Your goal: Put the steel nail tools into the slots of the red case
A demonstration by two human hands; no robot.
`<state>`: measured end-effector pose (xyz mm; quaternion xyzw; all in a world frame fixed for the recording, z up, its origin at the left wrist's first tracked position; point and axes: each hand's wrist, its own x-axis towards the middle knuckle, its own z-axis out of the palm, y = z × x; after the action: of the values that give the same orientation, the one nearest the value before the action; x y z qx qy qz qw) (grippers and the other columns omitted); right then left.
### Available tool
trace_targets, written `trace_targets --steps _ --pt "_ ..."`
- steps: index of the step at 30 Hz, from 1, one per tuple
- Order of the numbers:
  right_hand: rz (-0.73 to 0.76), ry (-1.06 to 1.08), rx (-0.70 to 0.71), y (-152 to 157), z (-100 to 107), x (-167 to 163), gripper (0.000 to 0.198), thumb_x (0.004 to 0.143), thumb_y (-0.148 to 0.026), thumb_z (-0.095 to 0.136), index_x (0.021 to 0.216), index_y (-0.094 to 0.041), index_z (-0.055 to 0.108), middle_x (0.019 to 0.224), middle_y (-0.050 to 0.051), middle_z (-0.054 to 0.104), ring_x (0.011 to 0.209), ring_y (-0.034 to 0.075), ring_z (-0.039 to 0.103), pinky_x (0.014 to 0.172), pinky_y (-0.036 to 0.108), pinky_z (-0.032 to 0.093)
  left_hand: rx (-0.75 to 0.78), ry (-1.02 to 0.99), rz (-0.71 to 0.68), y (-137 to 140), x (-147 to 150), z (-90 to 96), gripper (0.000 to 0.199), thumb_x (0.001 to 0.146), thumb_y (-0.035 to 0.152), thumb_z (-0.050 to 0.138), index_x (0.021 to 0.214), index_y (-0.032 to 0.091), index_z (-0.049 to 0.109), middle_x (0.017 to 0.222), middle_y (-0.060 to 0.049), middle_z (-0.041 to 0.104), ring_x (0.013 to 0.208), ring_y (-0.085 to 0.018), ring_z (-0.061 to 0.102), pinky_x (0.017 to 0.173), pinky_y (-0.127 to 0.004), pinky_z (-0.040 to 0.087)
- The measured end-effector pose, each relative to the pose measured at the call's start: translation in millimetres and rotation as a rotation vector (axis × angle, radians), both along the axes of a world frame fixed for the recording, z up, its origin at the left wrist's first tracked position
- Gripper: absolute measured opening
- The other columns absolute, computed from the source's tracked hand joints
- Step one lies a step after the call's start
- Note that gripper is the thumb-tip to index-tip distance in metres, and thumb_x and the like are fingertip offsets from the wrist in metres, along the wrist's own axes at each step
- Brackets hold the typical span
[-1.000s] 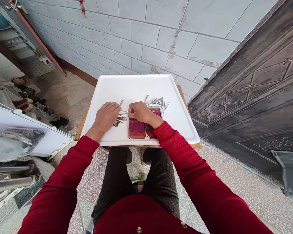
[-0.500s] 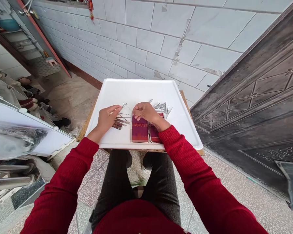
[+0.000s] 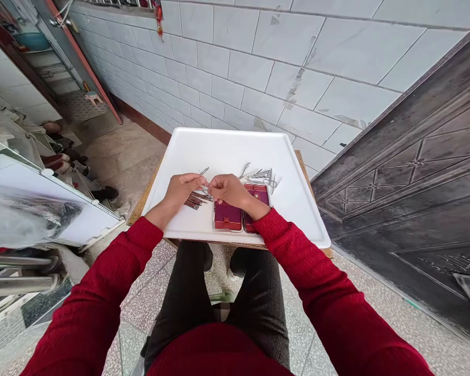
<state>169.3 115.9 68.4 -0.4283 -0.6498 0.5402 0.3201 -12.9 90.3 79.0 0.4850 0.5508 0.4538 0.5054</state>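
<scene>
And here I am, fingertips to fingertips: my left hand (image 3: 182, 191) and my right hand (image 3: 231, 191) nearly meet by the left edge of the case (image 3: 229, 215). Both pinches look narrow, fingers bent; a thin metal tool (image 3: 204, 171) shows just beyond my left fingertips, though I can't tell whether I'm gripping it or it's lying there, and what my right fingers have between them is hidden. For fine work like this, I'd say, the pinch wants to be light, my wrists low and steady, any point turned away from the other hand.

Now the case! It's open flat on the white tray (image 3: 219, 149), two red-and-purple halves side by side, flaps showing; my right hand covers part of it, so I can't tell what its slots hold. The tray carries the rest: dark thin tools (image 3: 196, 201) bunched just left of the case, partly under my left fingers, and shiny metal tools (image 3: 261, 176) spread beyond its far edge.
</scene>
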Motion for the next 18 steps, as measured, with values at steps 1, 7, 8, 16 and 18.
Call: trace_targets --steps 1,7,8,16,18 --pt "-0.004 0.007 0.003 1.1 0.2 1.2 0.019 0.077 -0.017 0.079 0.067 -0.017 0.062 0.052 -0.005 0.060 0.043 0.007 0.053 0.043 0.017 0.044 0.023 -0.003 0.001 0.5 1.2 -0.5 0.058 0.056 0.065 0.091 0.084 0.015 0.079 0.078 -0.006 0.075 0.061 -0.016 0.064 0.051 -0.025 0.052" --pt "-0.082 0.217 0.101 12.2 0.4 11.3 0.033 0.075 -0.044 0.085 0.087 -0.019 0.068 0.058 -0.005 0.060 0.053 0.010 0.057 0.045 0.019 0.043 0.119 0.111 -0.049 3.4 6.9 -8.4 0.049 0.065 0.063 0.086 0.080 0.016 0.079 0.072 -0.004 0.074 0.056 -0.014 0.061 0.049 -0.024 0.047" --pt "-0.085 0.232 0.118 13.4 -0.1 11.7 0.037 0.074 -0.049 0.086 0.087 -0.019 0.068 0.058 -0.005 0.059 0.054 0.010 0.056 0.045 0.019 0.042 0.143 0.148 -0.064 4.0 7.5 -10.0 0.049 0.067 0.063 0.085 0.080 0.016 0.080 0.073 -0.004 0.075 0.058 -0.015 0.062 0.051 -0.024 0.048" --pt "-0.034 0.214 0.252 13.8 -6.7 5.5 0.039 0.077 -0.054 0.080 0.077 -0.017 0.068 0.066 -0.001 0.066 0.061 0.011 0.055 0.056 0.023 0.043 0.355 0.361 -0.125 8.0 8.5 -18.0 0.043 0.076 0.059 0.078 0.085 0.017 0.083 0.075 -0.001 0.077 0.072 -0.018 0.067 0.069 -0.029 0.054" --pt "-0.051 0.165 0.301 13.9 -7.1 5.5 0.034 0.079 -0.049 0.079 0.076 -0.017 0.068 0.067 -0.001 0.066 0.062 0.011 0.055 0.059 0.024 0.044 0.369 0.390 -0.129 8.4 8.7 -19.3 0.039 0.079 0.055 0.076 0.084 0.018 0.083 0.077 -0.001 0.077 0.073 -0.019 0.068 0.071 -0.029 0.054"
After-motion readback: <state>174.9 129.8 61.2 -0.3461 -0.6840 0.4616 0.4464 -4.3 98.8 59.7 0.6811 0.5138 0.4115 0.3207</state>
